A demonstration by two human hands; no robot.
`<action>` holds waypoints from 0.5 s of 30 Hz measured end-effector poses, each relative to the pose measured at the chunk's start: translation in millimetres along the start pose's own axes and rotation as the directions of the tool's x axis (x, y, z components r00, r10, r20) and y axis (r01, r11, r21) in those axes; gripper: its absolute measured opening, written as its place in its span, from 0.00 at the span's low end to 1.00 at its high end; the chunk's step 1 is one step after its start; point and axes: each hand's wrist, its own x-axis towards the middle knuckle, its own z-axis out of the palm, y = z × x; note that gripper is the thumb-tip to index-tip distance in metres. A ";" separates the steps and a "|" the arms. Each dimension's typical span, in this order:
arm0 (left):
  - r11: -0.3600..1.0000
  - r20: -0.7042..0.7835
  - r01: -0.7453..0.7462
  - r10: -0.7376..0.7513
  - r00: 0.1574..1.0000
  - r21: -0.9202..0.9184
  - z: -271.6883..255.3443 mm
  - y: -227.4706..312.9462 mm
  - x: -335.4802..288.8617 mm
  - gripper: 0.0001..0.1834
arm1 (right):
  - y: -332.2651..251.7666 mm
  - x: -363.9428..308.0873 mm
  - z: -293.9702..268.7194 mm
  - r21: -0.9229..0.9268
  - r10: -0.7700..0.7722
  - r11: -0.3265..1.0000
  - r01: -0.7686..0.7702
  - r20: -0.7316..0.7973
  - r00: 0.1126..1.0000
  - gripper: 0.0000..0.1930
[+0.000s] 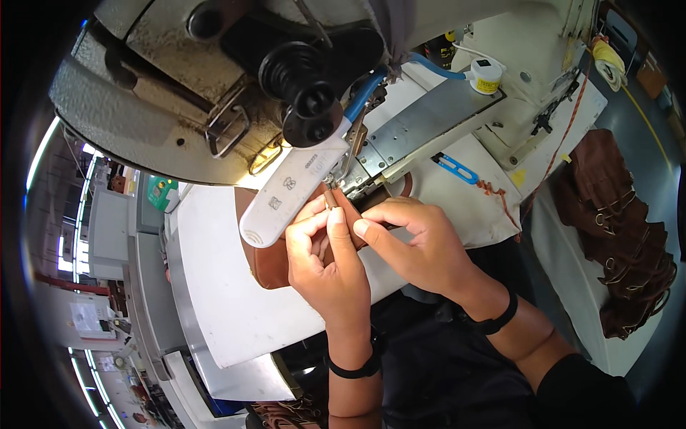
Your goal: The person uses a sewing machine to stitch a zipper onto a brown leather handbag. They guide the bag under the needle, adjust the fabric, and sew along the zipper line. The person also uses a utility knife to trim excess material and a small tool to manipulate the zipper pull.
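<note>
Both of my hands are at the needle area of a sewing machine [143, 121], on a brown leather piece [270, 267] that lies partly under the machine's head. My left hand [329, 268] pinches a narrow leather edge just in front of the presser foot [331, 183]. Close beside it, the thumb and forefinger of my right hand [421, 247] come together on the same leather piece, right of the needle. A white, rounded bar [286, 196] juts out over the leather and covers part of it. My fingers hide some of the seam.
A blue-handled tool [457, 169] on an orange cord lies right of the metal bed [429, 129]. Behind it stands a small white container [486, 76]. Brown leather pieces with metal rings [614, 236] are heaped at the right. A green object [161, 191] sits at the left.
</note>
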 end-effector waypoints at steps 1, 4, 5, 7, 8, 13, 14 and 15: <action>1.000 -0.003 -0.003 0.003 1.000 -0.019 0.3 -1.5 0.5 0.04 | -0.5 1.0 0.7 -0.012 0.001 1.000 -0.001 0.002 1.000 0.10; 0.996 -0.006 0.013 -0.014 1.000 -0.087 1.0 -5.0 0.2 0.05 | 3.9 3.7 5.7 -0.003 -0.057 0.998 0.057 -0.038 0.998 0.10; 0.993 0.000 0.030 -0.031 1.000 -0.118 2.4 -2.7 2.0 0.06 | 3.7 5.3 5.8 -0.009 -0.045 0.999 0.045 -0.031 0.998 0.10; 0.992 -0.006 0.054 -0.055 0.998 -0.114 3.5 -3.6 5.4 0.06 | 1.9 10.7 4.3 -0.022 -0.021 1.000 0.021 -0.018 1.000 0.11; 0.995 -0.016 0.058 -0.059 0.998 -0.081 4.3 -5.6 7.8 0.07 | 1.0 13.4 4.2 -0.020 -0.002 1.000 0.002 -0.011 1.000 0.11; 0.999 -0.024 0.025 -0.024 0.999 0.035 8.3 -5.1 20.1 0.07 | -8.1 20.9 10.0 -0.036 0.111 0.993 -0.112 -0.035 0.993 0.11; 0.998 -0.017 0.026 -0.025 1.000 0.059 6.2 -2.4 21.3 0.07 | -10.6 22.0 11.9 -0.035 0.102 0.994 -0.103 -0.049 0.994 0.12; 0.997 -0.005 0.034 -0.034 0.999 0.062 4.8 -2.5 21.9 0.07 | -10.6 22.7 12.0 -0.054 0.094 0.994 -0.097 -0.049 0.994 0.12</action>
